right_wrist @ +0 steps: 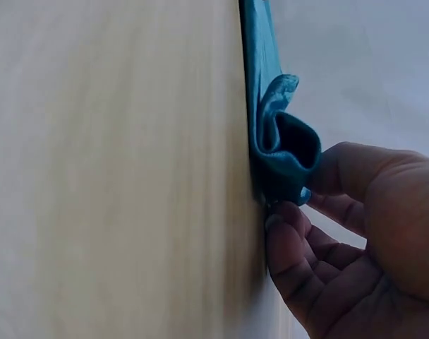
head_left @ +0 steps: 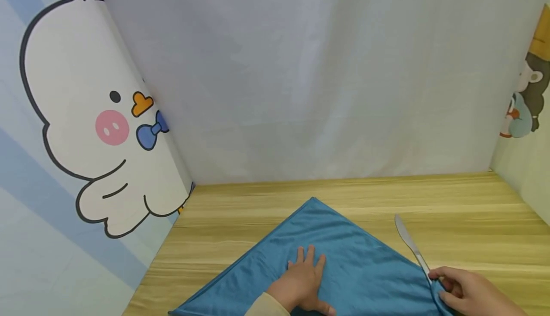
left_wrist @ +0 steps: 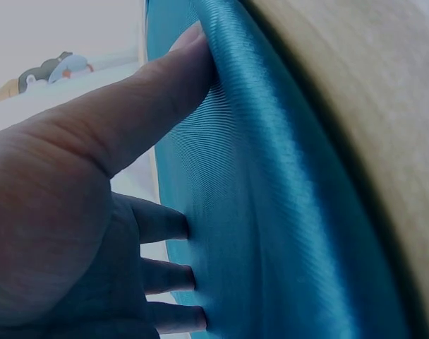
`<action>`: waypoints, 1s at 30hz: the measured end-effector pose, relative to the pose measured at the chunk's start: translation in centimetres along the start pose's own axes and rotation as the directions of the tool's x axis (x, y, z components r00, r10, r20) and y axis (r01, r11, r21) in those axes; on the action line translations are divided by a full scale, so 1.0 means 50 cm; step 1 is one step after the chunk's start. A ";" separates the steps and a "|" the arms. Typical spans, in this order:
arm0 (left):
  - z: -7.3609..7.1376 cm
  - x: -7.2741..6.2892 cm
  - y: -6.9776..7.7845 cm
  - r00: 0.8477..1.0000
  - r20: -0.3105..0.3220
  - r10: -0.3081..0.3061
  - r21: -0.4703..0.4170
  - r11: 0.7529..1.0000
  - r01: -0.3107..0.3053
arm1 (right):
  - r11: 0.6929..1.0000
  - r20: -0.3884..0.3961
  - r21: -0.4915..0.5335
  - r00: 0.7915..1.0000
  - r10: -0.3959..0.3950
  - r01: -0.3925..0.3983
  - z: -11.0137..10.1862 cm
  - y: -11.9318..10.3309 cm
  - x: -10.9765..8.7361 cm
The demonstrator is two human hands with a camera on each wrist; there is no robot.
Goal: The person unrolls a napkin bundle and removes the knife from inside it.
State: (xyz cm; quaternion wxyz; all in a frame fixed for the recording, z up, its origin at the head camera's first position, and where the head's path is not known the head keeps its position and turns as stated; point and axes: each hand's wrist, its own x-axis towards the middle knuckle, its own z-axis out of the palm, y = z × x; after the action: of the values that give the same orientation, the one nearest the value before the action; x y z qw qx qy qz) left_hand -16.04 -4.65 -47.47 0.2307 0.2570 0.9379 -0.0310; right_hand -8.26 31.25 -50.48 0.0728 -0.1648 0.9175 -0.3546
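Observation:
A blue satin cloth (head_left: 361, 263), folded into a triangle, lies with its peak pointing away from me. My left hand (head_left: 301, 280) rests on the middle of it, fingers spread. In the left wrist view, the thumb (left_wrist: 165, 85) and fingertips touch the cloth (left_wrist: 271, 233). At the right corner, my right hand (head_left: 470, 289) pinches the cloth between thumb and fingers. The right wrist view shows that corner (right_wrist: 285, 166) bunched into a loose curl above the fingertips. A silver table knife (head_left: 406, 235) points away from me, its handle end running beside the right fingers at the cloth's edge.
The wood-grain table (head_left: 240, 201) reaches back to a pale grey curtain (head_left: 301, 91). At the left stands a panel with a cartoon bird (head_left: 77, 87). Another printed panel (head_left: 526, 163) borders the right side.

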 end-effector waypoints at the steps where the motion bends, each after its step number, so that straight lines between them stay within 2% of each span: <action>1: 0.001 0.001 0.000 1.000 0.002 -0.001 -0.001 1.000 0.001 | 1.000 0.005 0.011 1.000 -0.004 0.004 0.000 0.002 0.000; 4: 0.002 0.000 0.000 1.000 0.004 0.000 -0.008 1.000 0.000 | 1.000 0.018 0.027 1.000 -0.007 0.007 -0.002 0.007 -0.001; 8: 0.004 -0.001 -0.002 1.000 -0.010 0.013 -0.044 0.999 -0.014 | 0.999 0.022 0.011 0.999 0.030 -0.030 -0.005 0.009 -0.003; 12: 0.012 -0.009 -0.021 0.996 -0.081 0.031 -0.108 0.993 -0.040 | 0.998 0.006 -0.037 0.999 0.041 -0.041 -0.005 0.004 -0.004; 16: 0.021 -0.041 -0.067 0.991 -0.137 0.011 -0.127 0.991 -0.028 | 0.997 -0.013 -0.075 1.000 -0.010 0.009 -0.004 -0.007 -0.002; 20: 0.029 -0.091 -0.130 0.990 -0.137 -0.029 -0.143 0.990 0.009 | 0.993 -0.012 -0.085 0.996 -0.087 0.086 0.000 -0.018 -0.002; 25: 0.046 -0.144 -0.205 0.989 -0.138 -0.058 -0.155 0.987 0.036 | 0.977 -0.019 -0.102 0.982 -0.190 0.187 0.011 -0.024 -0.001; 27: 0.051 -0.155 -0.223 0.989 -0.130 -0.071 -0.159 0.986 0.050 | 0.974 -0.017 -0.101 0.979 -0.204 0.201 0.014 -0.023 -0.001; 30: 0.055 -0.161 -0.232 0.990 -0.114 -0.082 -0.161 0.985 0.063 | 0.979 -0.002 -0.102 0.984 -0.177 0.175 0.015 -0.021 -0.001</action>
State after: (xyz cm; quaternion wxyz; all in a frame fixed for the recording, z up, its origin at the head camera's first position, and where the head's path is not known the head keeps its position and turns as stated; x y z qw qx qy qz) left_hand -14.51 -18.96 -47.02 0.1919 0.2049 0.9585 0.0502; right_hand -7.75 30.07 -50.34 0.0275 -0.2468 0.9165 -0.3137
